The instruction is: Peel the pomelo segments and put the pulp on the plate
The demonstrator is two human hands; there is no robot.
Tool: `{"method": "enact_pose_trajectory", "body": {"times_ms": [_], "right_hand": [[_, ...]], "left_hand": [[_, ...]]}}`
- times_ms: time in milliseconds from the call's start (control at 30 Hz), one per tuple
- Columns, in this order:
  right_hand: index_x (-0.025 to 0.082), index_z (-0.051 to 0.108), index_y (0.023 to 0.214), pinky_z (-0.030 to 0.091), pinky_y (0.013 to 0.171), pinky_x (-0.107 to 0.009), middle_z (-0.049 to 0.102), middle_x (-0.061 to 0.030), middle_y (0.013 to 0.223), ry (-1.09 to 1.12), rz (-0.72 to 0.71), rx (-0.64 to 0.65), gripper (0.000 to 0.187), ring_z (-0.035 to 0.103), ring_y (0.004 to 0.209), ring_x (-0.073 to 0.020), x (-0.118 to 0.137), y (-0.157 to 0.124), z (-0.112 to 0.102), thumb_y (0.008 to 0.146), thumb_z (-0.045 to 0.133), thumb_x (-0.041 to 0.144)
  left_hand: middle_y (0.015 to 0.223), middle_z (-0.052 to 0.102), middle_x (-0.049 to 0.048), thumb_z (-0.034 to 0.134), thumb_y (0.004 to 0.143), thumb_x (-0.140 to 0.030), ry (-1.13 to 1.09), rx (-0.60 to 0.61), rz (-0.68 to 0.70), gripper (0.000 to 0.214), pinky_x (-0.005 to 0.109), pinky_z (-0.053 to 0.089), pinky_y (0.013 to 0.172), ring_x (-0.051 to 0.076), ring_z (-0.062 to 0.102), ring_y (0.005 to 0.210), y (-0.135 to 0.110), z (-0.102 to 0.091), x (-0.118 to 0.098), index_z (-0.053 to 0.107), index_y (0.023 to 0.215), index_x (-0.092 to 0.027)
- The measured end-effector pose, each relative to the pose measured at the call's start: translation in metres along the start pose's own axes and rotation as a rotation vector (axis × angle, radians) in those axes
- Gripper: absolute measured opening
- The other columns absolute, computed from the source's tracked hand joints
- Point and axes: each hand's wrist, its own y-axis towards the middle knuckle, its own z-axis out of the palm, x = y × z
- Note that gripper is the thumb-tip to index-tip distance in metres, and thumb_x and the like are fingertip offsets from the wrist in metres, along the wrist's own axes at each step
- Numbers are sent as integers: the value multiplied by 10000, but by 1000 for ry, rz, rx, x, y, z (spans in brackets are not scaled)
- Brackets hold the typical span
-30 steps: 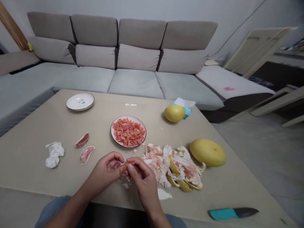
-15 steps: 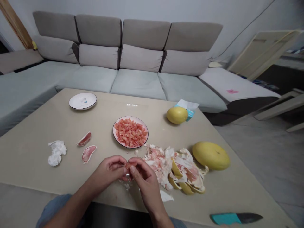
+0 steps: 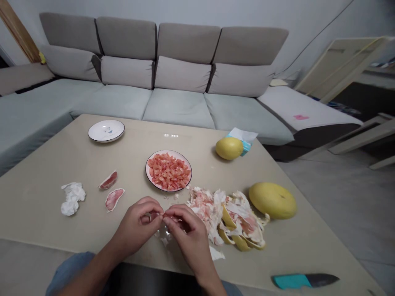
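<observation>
My left hand (image 3: 138, 225) and my right hand (image 3: 190, 235) meet over the near part of the table, thumbs and forefingers pinched together. Between the fingertips is a small pink piece of pomelo flesh, mostly hidden by the fingers. Just beyond them is a dark-rimmed plate (image 3: 169, 171) heaped with pink pomelo pieces. Two pomelo segments, one (image 3: 108, 181) behind the other (image 3: 114, 199), lie to the left of my hands. Right beside my right hand spreads a pile of torn membranes and yellow peel (image 3: 226, 220).
A teal-handled knife (image 3: 305, 280) lies at the near right edge. One whole pomelo (image 3: 272, 200) rests beyond the peel; another yellow fruit (image 3: 228, 148) sits by a blue tissue pack (image 3: 246, 147). A white plate (image 3: 106, 131) and crumpled tissue (image 3: 73, 198) are on the left.
My fingertips have drawn closer together, and the pink piece between them shows less than before. The whole view has shifted slightly; objects on the table stay in place.
</observation>
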Motion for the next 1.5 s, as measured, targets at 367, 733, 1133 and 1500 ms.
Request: {"method": "enact_pose_trajectory", "body": {"times_ms": [367,733,1133,1500], "right_hand": [[199,714,883,476,576,-211,665,3,672,673,312,90,201,591,572,-99,-20,0,6,756,771,344],[194,704,893,480,588,-232,668,-4,757,600,280,27,220,579,588,-109,-18,0,8,761,758,362],[231,704,992,510,623,-241,665,-42,946,229,181,115,248,626,752,-157,-5,2,-3,768,745,330],[167,722,875,470,525,-184,619,9,683,696,446,194,258,547,562,-83,-6,3,-6,736,778,378]], "left_hand": [[769,645,31,654,815,-278,-617,182,-231,128,316,499,754,177,637,751,1,-1,-3,635,792,-154],[664,588,-19,656,802,-317,-514,151,-263,169,265,495,657,114,538,616,-1,-2,-4,605,795,-156],[762,635,32,658,778,-355,-367,153,-246,221,300,530,665,179,601,740,2,0,1,650,761,-134],[742,572,20,668,772,-342,-376,182,-233,213,257,511,555,148,532,680,1,-5,-4,651,724,-134]]}}
